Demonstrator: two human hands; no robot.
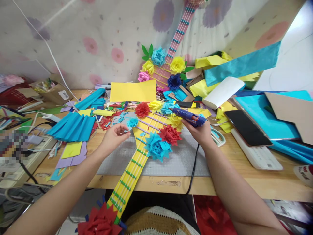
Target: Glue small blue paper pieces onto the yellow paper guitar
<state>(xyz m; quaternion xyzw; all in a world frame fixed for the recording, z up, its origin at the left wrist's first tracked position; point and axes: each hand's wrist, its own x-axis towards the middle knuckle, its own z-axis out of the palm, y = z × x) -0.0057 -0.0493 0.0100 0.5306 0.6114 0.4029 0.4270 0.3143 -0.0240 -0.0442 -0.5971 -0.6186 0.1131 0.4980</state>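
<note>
My left hand [116, 135] pinches the edge of a small light-blue paper flower [132, 122] beside the body of a yellow paper guitar [140, 142]. In my right hand [201, 133] is a dark-blue hot glue gun [188, 117], its nozzle pointing left over the guitar's flowers. The guitar lies with its neck toward me, with white strings and green bars along it. On its body sit a large blue flower [158, 146], a red flower [170, 134] and another red flower [142, 110]. A big red flower [100, 222] covers the near end of the neck.
A grey cutting mat [195, 160] lies under the guitar. Behind stands a pink paper guitar [176, 40] with flowers. Blue pleated paper [73, 126] and scraps lie left; a phone [248, 128] and a white device [223, 93] are right. The glue gun's black cord [194, 166] hangs over the table edge.
</note>
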